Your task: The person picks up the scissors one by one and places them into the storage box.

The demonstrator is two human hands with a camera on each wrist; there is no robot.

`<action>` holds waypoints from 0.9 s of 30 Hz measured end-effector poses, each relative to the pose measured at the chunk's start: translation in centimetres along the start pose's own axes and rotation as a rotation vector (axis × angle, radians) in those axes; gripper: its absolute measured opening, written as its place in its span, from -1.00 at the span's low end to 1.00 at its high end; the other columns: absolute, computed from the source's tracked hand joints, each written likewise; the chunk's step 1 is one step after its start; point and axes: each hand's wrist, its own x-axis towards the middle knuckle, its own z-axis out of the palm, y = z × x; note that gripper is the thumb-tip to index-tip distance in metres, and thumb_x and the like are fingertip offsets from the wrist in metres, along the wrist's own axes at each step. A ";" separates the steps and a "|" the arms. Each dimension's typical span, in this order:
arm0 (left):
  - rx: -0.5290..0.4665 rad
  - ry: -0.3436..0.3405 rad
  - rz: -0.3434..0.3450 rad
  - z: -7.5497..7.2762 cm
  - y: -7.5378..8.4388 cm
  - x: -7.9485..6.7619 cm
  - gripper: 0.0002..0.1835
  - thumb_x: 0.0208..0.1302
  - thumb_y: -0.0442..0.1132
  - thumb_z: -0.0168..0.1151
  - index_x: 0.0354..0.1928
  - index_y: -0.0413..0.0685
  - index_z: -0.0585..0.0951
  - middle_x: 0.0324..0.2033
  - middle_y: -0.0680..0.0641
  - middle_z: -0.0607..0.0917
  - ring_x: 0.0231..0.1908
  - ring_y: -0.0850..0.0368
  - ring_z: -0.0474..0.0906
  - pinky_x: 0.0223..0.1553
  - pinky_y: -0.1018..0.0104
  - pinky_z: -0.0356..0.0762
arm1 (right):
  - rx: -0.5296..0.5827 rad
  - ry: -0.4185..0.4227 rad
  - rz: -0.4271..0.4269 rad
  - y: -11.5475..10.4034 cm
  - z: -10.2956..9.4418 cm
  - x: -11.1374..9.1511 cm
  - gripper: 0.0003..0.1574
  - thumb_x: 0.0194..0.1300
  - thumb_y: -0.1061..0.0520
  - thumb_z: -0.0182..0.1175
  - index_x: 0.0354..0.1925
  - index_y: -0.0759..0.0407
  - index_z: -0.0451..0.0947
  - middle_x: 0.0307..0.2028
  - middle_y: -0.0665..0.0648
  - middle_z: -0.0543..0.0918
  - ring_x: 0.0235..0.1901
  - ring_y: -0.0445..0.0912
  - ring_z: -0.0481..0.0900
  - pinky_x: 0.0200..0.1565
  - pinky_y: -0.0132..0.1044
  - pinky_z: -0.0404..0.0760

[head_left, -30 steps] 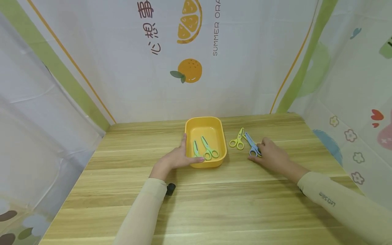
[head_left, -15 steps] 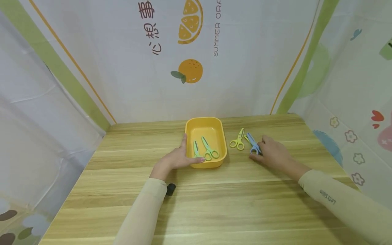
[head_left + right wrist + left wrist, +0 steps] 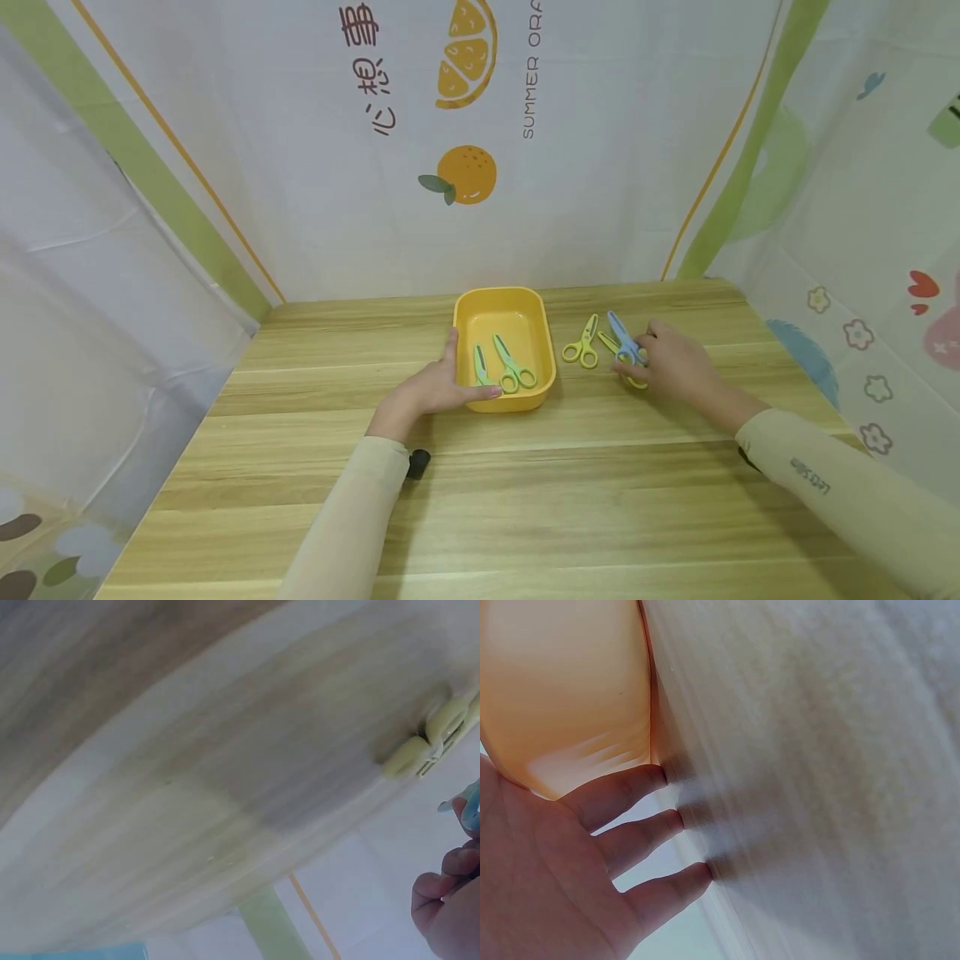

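My left hand point(image 3: 427, 387) rests at the near left corner of a yellow plastic box point(image 3: 549, 350). Its thumb lies along the front rim; in the left wrist view the other fingers point(image 3: 641, 840) are straight, tips on the table. Inside the box lie two green scissors point(image 3: 503, 348). My right hand point(image 3: 678, 367) pinches blue scissors point(image 3: 619, 327) by the handle end, blades pointing away, held just above the table in the right wrist view. Beneath them lie yellow scissors point(image 3: 609, 342), partly hidden by the hand. More yellow scissors point(image 3: 591, 328) lie between these and the box.
The wood-grain table point(image 3: 525, 500) ends at a white printed curtain point(image 3: 600, 167) at the back, with further curtains at both sides. A small black object point(image 3: 417, 463) shows beside the left sleeve.
The right hand has raised the blue scissors off the yellow ones beneath, uncovering more of the yellow handle. The left hand and the box have stayed in place.
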 end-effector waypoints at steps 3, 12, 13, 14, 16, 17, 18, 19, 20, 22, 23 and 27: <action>0.003 -0.001 0.000 0.0 0.0 0.0 0.61 0.04 0.63 0.38 0.70 0.12 -0.53 0.52 -0.35 0.42 0.48 -0.19 0.44 0.50 -0.15 0.38 | 0.035 0.003 0.025 0.0 -0.3 0.1 -0.06 0.33 -0.39 0.42 0.21 0.40 0.67 -0.29 0.12 0.41 -0.43 -0.06 0.31 -0.47 -0.27 0.30; 0.004 -0.004 0.006 0.0 0.0 0.0 0.60 0.05 0.62 0.38 0.70 0.12 -0.53 0.51 -0.36 0.44 0.46 -0.19 0.46 0.49 -0.16 0.39 | 0.035 0.102 -0.018 -0.5 -0.8 0.7 -0.15 0.29 -0.36 0.46 0.14 0.34 0.74 -0.28 0.14 0.54 -0.44 -0.06 0.38 -0.44 -0.26 0.30; 0.002 -0.004 0.006 0.0 0.0 0.0 0.60 0.05 0.62 0.38 0.70 0.12 -0.53 0.51 -0.36 0.44 0.46 -0.19 0.46 0.49 -0.16 0.39 | 0.037 0.112 -0.027 -0.6 -1.0 0.8 -0.16 0.28 -0.35 0.48 0.12 0.34 0.74 -0.29 0.14 0.55 -0.44 -0.05 0.39 -0.44 -0.26 0.30; 0.001 -0.004 0.006 0.1 0.0 0.0 0.60 0.06 0.62 0.38 0.70 0.12 -0.53 0.51 -0.36 0.44 0.46 -0.19 0.46 0.49 -0.16 0.39 | 0.038 0.121 -0.035 -0.7 -1.2 1.0 -0.18 0.27 -0.34 0.48 0.11 0.33 0.75 -0.29 0.14 0.55 -0.44 -0.06 0.39 -0.44 -0.26 0.30; -0.001 -0.005 0.006 0.1 0.1 -0.1 0.59 0.06 0.62 0.38 0.70 0.12 -0.53 0.51 -0.36 0.44 0.46 -0.20 0.45 0.49 -0.16 0.39 | 0.036 0.133 -0.053 -0.9 -1.6 1.3 -0.20 0.25 -0.33 0.50 0.09 0.30 0.77 -0.31 0.14 0.54 -0.45 -0.06 0.39 -0.46 -0.26 0.31; -0.001 -0.005 0.005 0.0 0.1 -0.1 0.59 0.06 0.62 0.38 0.70 0.12 -0.53 0.51 -0.36 0.43 0.46 -0.20 0.45 0.49 -0.16 0.39 | 0.036 0.133 -0.059 -1.1 -1.8 1.5 -0.20 0.25 -0.35 0.50 0.09 0.29 0.77 -0.31 0.13 0.53 -0.45 -0.05 0.38 -0.46 -0.26 0.32; -0.002 -0.005 0.005 0.0 0.1 -0.1 0.59 0.06 0.62 0.38 0.70 0.12 -0.53 0.51 -0.36 0.43 0.47 -0.20 0.45 0.49 -0.16 0.38 | 0.035 0.134 -0.064 -1.3 -2.1 1.7 -0.21 0.25 -0.36 0.49 0.07 0.28 0.78 -0.32 0.13 0.52 -0.45 -0.05 0.38 -0.45 -0.25 0.32; -0.001 -0.005 0.005 0.0 0.1 -0.1 0.59 0.06 0.62 0.38 0.70 0.12 -0.53 0.52 -0.36 0.42 0.47 -0.20 0.44 0.49 -0.17 0.38 | 0.031 0.132 -0.071 -1.4 -2.4 1.9 -0.20 0.25 -0.38 0.48 0.07 0.27 0.78 -0.31 0.13 0.53 -0.44 -0.05 0.39 -0.43 -0.25 0.33; 0.000 -0.004 0.005 0.0 0.1 -0.1 0.59 0.06 0.62 0.38 0.70 0.12 -0.53 0.52 -0.36 0.42 0.47 -0.20 0.44 0.49 -0.17 0.38 | 0.030 0.126 -0.075 -1.7 -2.8 2.2 -0.19 0.26 -0.39 0.47 0.08 0.27 0.78 -0.31 0.13 0.53 -0.43 -0.04 0.39 -0.41 -0.24 0.33; 0.001 -0.004 0.005 0.1 0.1 -0.1 0.60 0.06 0.62 0.38 0.69 0.12 -0.54 0.53 -0.37 0.41 0.48 -0.21 0.43 0.50 -0.17 0.37 | 0.020 0.120 -0.090 -2.1 -3.6 2.6 -0.17 0.26 -0.41 0.46 0.10 0.27 0.77 -0.33 0.12 0.51 -0.42 -0.04 0.37 -0.37 -0.23 0.30; 0.000 -0.003 0.006 0.0 0.1 -0.1 0.59 0.06 0.62 0.38 0.69 0.12 -0.54 0.53 -0.37 0.41 0.48 -0.21 0.43 0.50 -0.17 0.38 | 0.019 0.116 -0.099 -2.4 -4.1 2.8 -0.15 0.26 -0.41 0.46 0.12 0.28 0.77 -0.34 0.12 0.48 -0.43 -0.03 0.34 -0.36 -0.22 0.27; -0.006 -0.001 0.006 0.0 0.0 0.0 0.60 0.06 0.61 0.39 0.70 0.11 -0.53 0.53 -0.37 0.40 0.49 -0.22 0.43 0.50 -0.18 0.38 | 0.010 0.136 -0.154 -3.5 -5.7 3.7 -0.14 0.21 -0.37 0.52 0.11 0.30 0.77 -0.43 0.09 0.36 -0.47 -0.05 0.23 -0.40 -0.22 0.19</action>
